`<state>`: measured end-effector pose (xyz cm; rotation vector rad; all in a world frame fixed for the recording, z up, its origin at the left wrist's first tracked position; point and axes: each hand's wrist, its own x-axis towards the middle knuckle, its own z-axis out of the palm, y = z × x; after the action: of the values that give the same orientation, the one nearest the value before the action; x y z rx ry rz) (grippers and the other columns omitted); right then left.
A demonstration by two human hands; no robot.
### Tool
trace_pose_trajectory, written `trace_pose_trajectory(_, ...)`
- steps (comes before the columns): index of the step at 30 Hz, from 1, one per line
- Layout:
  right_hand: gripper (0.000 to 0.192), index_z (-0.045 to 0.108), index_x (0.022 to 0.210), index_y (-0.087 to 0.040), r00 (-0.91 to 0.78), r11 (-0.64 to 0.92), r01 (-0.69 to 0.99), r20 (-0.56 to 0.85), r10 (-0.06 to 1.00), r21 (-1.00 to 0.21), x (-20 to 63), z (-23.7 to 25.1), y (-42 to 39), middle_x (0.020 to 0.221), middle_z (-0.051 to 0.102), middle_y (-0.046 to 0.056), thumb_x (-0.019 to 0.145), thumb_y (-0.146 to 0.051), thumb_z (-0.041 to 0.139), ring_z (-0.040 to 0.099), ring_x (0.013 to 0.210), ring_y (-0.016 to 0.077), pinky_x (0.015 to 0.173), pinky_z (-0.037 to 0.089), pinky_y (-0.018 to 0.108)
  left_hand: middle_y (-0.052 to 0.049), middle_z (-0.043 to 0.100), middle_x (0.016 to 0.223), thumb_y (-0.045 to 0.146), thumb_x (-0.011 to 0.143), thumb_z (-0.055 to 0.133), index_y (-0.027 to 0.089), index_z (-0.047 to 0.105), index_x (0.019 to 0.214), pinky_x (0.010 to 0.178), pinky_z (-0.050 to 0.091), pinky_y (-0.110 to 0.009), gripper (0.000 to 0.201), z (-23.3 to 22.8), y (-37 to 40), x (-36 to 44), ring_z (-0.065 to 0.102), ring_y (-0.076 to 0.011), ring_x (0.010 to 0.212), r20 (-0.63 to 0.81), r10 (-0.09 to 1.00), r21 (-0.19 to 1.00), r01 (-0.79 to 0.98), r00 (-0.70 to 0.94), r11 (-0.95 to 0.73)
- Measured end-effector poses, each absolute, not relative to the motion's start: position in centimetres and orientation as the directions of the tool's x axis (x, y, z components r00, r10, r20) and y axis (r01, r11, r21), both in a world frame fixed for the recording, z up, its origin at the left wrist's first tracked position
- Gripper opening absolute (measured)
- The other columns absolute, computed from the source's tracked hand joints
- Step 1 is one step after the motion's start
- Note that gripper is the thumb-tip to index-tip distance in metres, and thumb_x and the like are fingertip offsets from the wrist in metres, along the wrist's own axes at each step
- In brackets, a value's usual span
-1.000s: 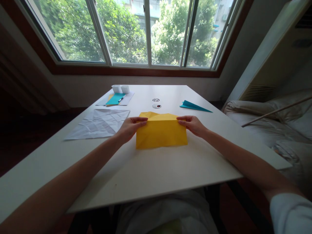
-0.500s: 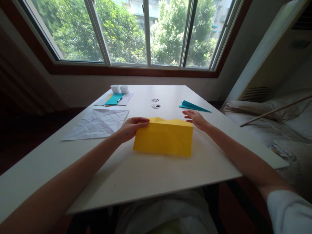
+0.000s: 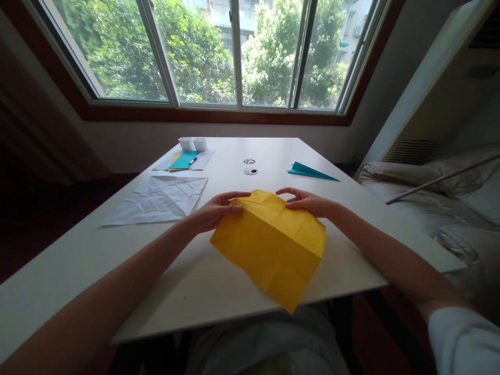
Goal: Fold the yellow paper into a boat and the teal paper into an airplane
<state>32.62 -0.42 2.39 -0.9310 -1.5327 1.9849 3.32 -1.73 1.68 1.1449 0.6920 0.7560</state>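
Note:
A creased yellow paper sheet (image 3: 275, 242) lies unfolded and turned at an angle on the white table (image 3: 219, 281), one corner reaching past the near edge. My left hand (image 3: 216, 210) grips its far left edge near the top corner. My right hand (image 3: 307, 202) rests on the far right edge, fingers curled over the paper.
A crumpled white sheet (image 3: 158, 199) lies to the left. Farther back are a teal paper with a pen (image 3: 184, 159) and two white cups (image 3: 192, 142). A teal paper plane (image 3: 310, 171) sits at right, two small round items (image 3: 250, 166) at centre. A bed (image 3: 449, 208) stands at right.
The yellow paper was folded in half a second ago; it has since been opened and rotated. My right hand let go briefly, then came back to its far edge.

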Motion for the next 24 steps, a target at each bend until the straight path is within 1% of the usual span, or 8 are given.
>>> trace_pose_trajectory(3,0.031,0.06,0.102,-0.021,-0.591,-0.265,-0.066,-0.177,0.787,-0.962,32.9,1.6,0.3,0.089,0.067,0.003,0.072,-0.02,0.066,0.065,0.074,0.0137,0.065,0.054,0.024,-0.007,0.064,0.105,0.026,0.073,0.066,0.027,0.047,0.125,0.067,0.053,-0.03,0.055,1.7,-1.5,2.9,0.065,-0.0211,0.079,-0.081,0.843,0.938,-0.246,0.532,0.245)
trace_pose_trajectory(7,0.022,0.065,0.093,-0.019,-0.427,-0.224,-0.19,-0.125,0.896,-0.956,33.2,0.8,1.0,0.088,0.068,0.003,0.071,-0.019,0.067,0.065,0.075,0.0135,0.068,0.054,0.024,-0.011,0.063,0.107,0.045,0.08,0.052,0.016,0.052,0.118,0.076,0.051,-0.034,0.047,1.3,-0.4,1.9,0.061,-0.0261,0.093,-0.104,0.849,0.861,-0.381,0.518,0.338)
trace_pose_trajectory(12,0.019,0.067,0.087,-0.019,-0.226,-0.108,-0.356,-0.027,0.974,-0.928,32.8,0.2,1.5,0.087,0.069,0.003,0.068,-0.017,0.069,0.064,0.078,0.0146,0.074,0.053,0.027,-0.013,0.064,0.104,0.062,0.076,0.045,0.017,0.044,0.123,0.078,0.049,-0.04,0.065,1.4,-0.1,1.8,0.06,-0.0281,0.095,-0.041,0.857,0.822,-0.471,0.514,0.321)
trace_pose_trajectory(15,0.018,0.068,0.083,-0.019,-0.165,-0.059,-0.401,0.009,0.986,-0.914,32.4,0.1,1.6,0.085,0.069,0.003,0.065,-0.016,0.07,0.064,0.078,0.0147,0.074,0.053,0.026,-0.011,0.064,0.104,0.046,0.075,0.059,0.021,0.036,0.128,0.075,0.05,-0.035,0.064,1.2,-0.4,2.5,0.063,-0.0238,0.088,-0.05,0.897,0.873,-0.417,0.439,0.253)
trace_pose_trajectory(18,0.021,0.068,0.084,-0.018,-0.154,-0.026,-0.399,0.039,0.987,-0.917,32.1,0.1,1.5,0.086,0.069,0.003,0.064,-0.016,0.071,0.064,0.08,0.0148,0.076,0.052,0.026,-0.004,0.065,0.101,0.017,0.069,0.069,0.037,0.015,0.136,0.069,0.052,-0.03,0.088,0.7,-0.6,3.1,0.065,-0.0177,0.08,-0.003,0.948,0.934,-0.338,0.32,0.118)
trace_pose_trajectory(20,0.022,0.068,0.085,-0.019,-0.14,-0.006,-0.388,0.052,0.989,-0.922,31.9,0.0,1.4,0.086,0.069,0.003,0.063,-0.016,0.072,0.063,0.08,0.0148,0.078,0.052,0.027,0.0,0.065,0.096,0.01,0.068,0.069,0.045,0.005,0.135,0.067,0.053,-0.03,0.099,0.3,-0.7,3.3,0.065,-0.0162,0.076,0.037,0.959,0.946,-0.318,0.28,0.056)
trace_pose_trajectory(22,0.023,0.068,0.084,-0.02,-0.12,0.003,-0.377,0.052,0.991,-0.926,31.8,0.0,1.3,0.086,0.069,0.002,0.062,-0.016,0.072,0.063,0.08,0.0146,0.079,0.051,0.028,0.001,0.066,0.092,0.009,0.068,0.067,0.043,0.014,0.135,0.065,0.053,-0.028,0.092,0.1,-0.6,3.5,0.065,-0.0152,0.074,0.057,0.967,0.945,-0.325,0.25,0.028)
trace_pose_trajectory(24,0.023,0.068,0.083,-0.02,-0.108,-0.009,-0.37,0.033,0.994,-0.929,31.8,0.0,1.3,0.086,0.069,0.002,0.061,-0.015,0.073,0.063,0.08,0.0147,0.08,0.051,0.028,-0.003,0.067,0.091,0.009,0.07,0.064,0.03,0.04,0.128,0.064,0.053,-0.025,0.067,0.1,-0.5,3.6,0.065,-0.0146,0.074,0.033,0.98,0.942,-0.333,0.198,0.036)
